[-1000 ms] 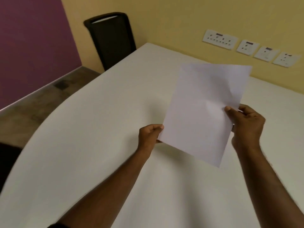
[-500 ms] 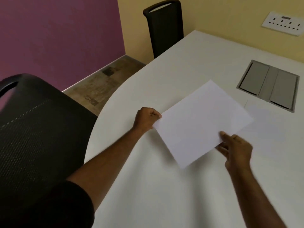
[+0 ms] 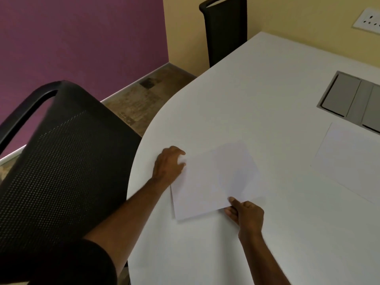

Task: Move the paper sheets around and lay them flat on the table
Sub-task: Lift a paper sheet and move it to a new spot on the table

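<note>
A white paper sheet (image 3: 213, 182) lies low over the white table (image 3: 236, 95), near its rounded left edge. My left hand (image 3: 168, 167) pinches the sheet's left edge. My right hand (image 3: 246, 214) grips its near right corner, thumb on top. Whether the sheet rests fully on the surface I cannot tell. A second white sheet (image 3: 349, 161) lies flat on the table to the right, partly cut off by the frame.
A black mesh chair (image 3: 61, 165) stands close at the left of the table. Another black chair (image 3: 224, 27) stands at the far end. A grey cable hatch (image 3: 353, 99) is set into the tabletop beyond the second sheet. Wall sockets (image 3: 368, 21) sit on the yellow wall.
Both hands have brought the sheet from upright in the air down and left to the table near its rounded edge. The view has swung left and down.
</note>
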Motion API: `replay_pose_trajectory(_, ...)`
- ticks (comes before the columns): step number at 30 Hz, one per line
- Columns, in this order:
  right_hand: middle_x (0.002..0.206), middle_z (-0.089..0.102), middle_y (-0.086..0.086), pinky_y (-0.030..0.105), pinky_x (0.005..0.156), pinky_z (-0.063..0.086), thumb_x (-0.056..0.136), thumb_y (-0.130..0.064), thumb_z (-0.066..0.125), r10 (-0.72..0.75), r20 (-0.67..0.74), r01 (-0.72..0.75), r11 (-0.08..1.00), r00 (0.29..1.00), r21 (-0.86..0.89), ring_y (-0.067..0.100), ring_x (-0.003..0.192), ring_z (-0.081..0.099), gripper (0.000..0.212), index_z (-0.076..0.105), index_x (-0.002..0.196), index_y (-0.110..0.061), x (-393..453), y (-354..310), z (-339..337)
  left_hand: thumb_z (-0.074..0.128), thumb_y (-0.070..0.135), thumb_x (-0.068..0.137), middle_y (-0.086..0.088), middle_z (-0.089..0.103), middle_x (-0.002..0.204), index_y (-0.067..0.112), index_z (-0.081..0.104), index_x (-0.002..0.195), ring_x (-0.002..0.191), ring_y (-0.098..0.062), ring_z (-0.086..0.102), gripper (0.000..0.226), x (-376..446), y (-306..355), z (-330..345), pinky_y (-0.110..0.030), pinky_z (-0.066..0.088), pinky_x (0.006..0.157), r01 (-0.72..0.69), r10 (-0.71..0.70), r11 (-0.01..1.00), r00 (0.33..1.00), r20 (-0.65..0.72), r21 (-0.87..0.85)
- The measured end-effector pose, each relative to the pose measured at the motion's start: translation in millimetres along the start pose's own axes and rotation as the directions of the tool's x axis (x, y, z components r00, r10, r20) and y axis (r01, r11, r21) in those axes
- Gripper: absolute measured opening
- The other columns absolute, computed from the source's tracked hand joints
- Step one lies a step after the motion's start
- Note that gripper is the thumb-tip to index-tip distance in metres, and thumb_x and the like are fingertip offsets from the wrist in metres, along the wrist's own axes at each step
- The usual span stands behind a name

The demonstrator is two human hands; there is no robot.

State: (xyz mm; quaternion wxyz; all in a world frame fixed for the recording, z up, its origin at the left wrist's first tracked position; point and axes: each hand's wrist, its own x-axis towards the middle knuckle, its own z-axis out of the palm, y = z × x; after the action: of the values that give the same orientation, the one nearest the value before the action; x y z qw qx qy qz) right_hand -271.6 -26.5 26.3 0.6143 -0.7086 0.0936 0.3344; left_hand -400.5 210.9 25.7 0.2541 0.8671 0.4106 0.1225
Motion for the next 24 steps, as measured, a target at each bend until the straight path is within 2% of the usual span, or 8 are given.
replay_pose_trajectory(2, 0.063, 0.062, 0.020, 0.022, 0.051, 0.057, 0.076, -0.003, 0.084, 0.006, -0.002, -0.006, 1.000, 1.000, -0.003, 0.030, 0.057, 0.069, 0.044, 0.045, 0.056, -0.006, -3, 5, 5, 0.062, 0.037, 0.097, -0.007, 0.032, 0.163, 0.013, 0.040, 0.152, 0.153, -0.025, 0.023, 0.064, -15, 1, 18, -0.041, 0.017, 0.125, -0.081, 0.066, 0.987, 0.991, 0.116, 0.136)
replay_pose_trajectory(3, 0.064, 0.061, 0.020, 0.021, 0.051, 0.057, 0.076, -0.003, 0.084, 0.010, -0.006, -0.010, 1.000, 1.000, -0.002, 0.030, 0.058, 0.069, 0.045, 0.044, 0.056, -0.007, -4, 7, 7, 0.055, 0.044, 0.099, -0.007, 0.017, 0.168, 0.013, 0.027, 0.157, 0.156, -0.023, 0.010, 0.072, -23, 0, 28, -0.043, 0.006, 0.127, -0.129, 0.096, 0.967, 0.983, 0.155, 0.218)
replay_pose_trajectory(5, 0.065, 0.061, 0.021, 0.021, 0.050, 0.056, 0.077, -0.003, 0.084, 0.021, -0.016, -0.021, 1.000, 1.000, 0.000, 0.032, 0.063, 0.070, 0.044, 0.045, 0.058, -0.007, -6, 12, 11, 0.043, 0.051, 0.101, -0.009, 0.001, 0.169, 0.010, 0.014, 0.159, 0.157, -0.024, -0.002, 0.077, -36, -3, 46, -0.046, -0.005, 0.127, -0.195, 0.142, 0.931, 0.972, 0.186, 0.309)
replay_pose_trajectory(8, 0.064, 0.062, 0.019, 0.022, 0.053, 0.059, 0.078, -0.004, 0.084, 0.046, -0.018, -0.046, 0.999, 0.999, 0.007, 0.031, 0.065, 0.069, 0.042, 0.047, 0.058, -0.006, -8, 20, 17, 0.034, 0.054, 0.103, -0.013, 0.001, 0.168, 0.006, 0.013, 0.159, 0.157, -0.028, -0.002, 0.077, -49, -10, 61, -0.051, -0.002, 0.127, -0.205, 0.151, 0.916, 0.972, 0.179, 0.345)
replay_pose_trajectory(11, 0.057, 0.060, 0.013, 0.025, 0.059, 0.062, 0.081, -0.005, 0.082, 0.063, -0.014, -0.063, 0.998, 0.998, 0.001, 0.025, 0.059, 0.068, 0.043, 0.046, 0.057, -0.006, -8, 28, 18, 0.023, 0.058, 0.101, -0.015, 0.004, 0.168, 0.004, 0.015, 0.158, 0.156, -0.029, 0.002, 0.079, -55, -19, 70, -0.052, 0.004, 0.127, -0.201, 0.140, 0.905, 0.973, 0.182, 0.376)
replay_pose_trajectory(13, 0.059, 0.065, 0.014, 0.027, 0.060, 0.063, 0.083, -0.010, 0.081, 0.085, 0.008, -0.085, 0.996, 0.996, 0.002, 0.022, 0.058, 0.070, 0.036, 0.053, 0.062, -0.003, -7, 31, 15, 0.018, 0.060, 0.100, -0.014, 0.005, 0.168, 0.005, 0.015, 0.158, 0.156, -0.028, 0.003, 0.080, -58, -24, 75, -0.052, 0.007, 0.127, -0.211, 0.150, 0.897, 0.972, 0.180, 0.389)
replay_pose_trajectory(17, 0.076, 0.075, 0.023, 0.032, 0.061, 0.064, 0.086, -0.017, 0.079, 0.145, 0.058, -0.146, 0.989, 0.988, 0.019, 0.032, 0.071, 0.077, 0.028, 0.068, 0.080, 0.007, -4, 30, 8, 0.019, 0.058, 0.102, -0.013, 0.006, 0.168, 0.005, 0.017, 0.158, 0.156, -0.027, 0.004, 0.078, -59, -29, 78, -0.051, 0.009, 0.127, -0.219, 0.174, 0.900, 0.973, 0.151, 0.376)
replay_pose_trajectory(24, 0.081, 0.074, 0.031, 0.030, 0.055, 0.062, 0.087, -0.008, 0.076, 0.186, 0.038, -0.186, 0.983, 0.982, -0.004, 0.034, 0.070, 0.077, 0.022, 0.067, 0.084, 0.012, 5, 21, -1, 0.019, 0.058, 0.102, -0.012, 0.005, 0.168, 0.006, 0.013, 0.159, 0.157, -0.026, 0.002, 0.077, -55, -37, 76, -0.052, 0.012, 0.126, -0.271, 0.223, 0.896, 0.960, 0.171, 0.353)
